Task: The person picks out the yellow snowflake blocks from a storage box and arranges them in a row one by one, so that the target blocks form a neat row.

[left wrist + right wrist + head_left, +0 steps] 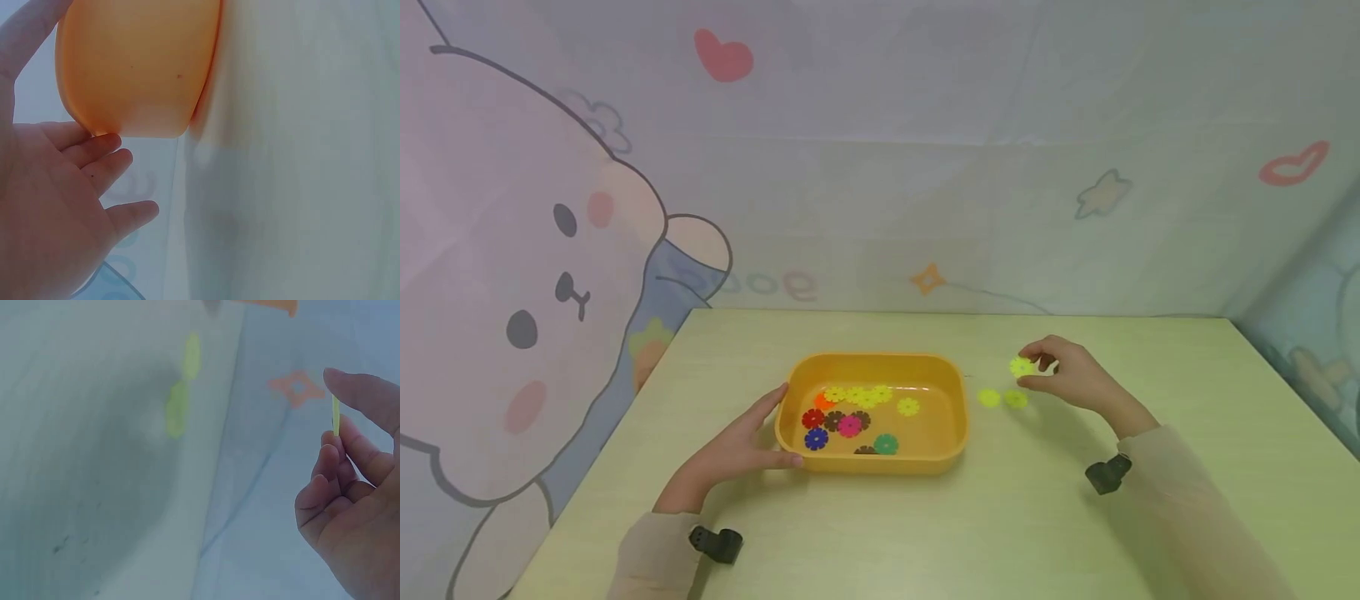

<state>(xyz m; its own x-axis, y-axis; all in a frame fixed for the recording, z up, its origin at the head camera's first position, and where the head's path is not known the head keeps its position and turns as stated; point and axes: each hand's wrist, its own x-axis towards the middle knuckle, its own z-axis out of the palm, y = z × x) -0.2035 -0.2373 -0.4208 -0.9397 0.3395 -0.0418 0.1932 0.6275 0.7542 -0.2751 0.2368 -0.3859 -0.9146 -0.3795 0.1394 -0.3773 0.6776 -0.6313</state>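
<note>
My left hand [735,450] spreads around the left end of a yellow plastic tub [880,465], thumb by the near corner and fingertips touching the far side. In the left wrist view, its fingers [107,172] are spread, some just off the tub's wall [140,69]. On the right, my right hand [1067,375] pinches a yellow flower-shaped disc [1021,367] between thumb and fingertips, raised above the table. The right wrist view shows that disc [335,415] edge-on. Two more yellow discs, one [988,398] beside the other [1016,400], lie below that hand.
Inside the tub are several notched discs: yellow [908,407], red [812,418], blue [816,439], pink [850,426], green [886,444], orange and brown. A pale wooden table [880,533] carries everything. Behind it hangs a printed cloth [880,183]; both wrists wear small black cameras [718,546].
</note>
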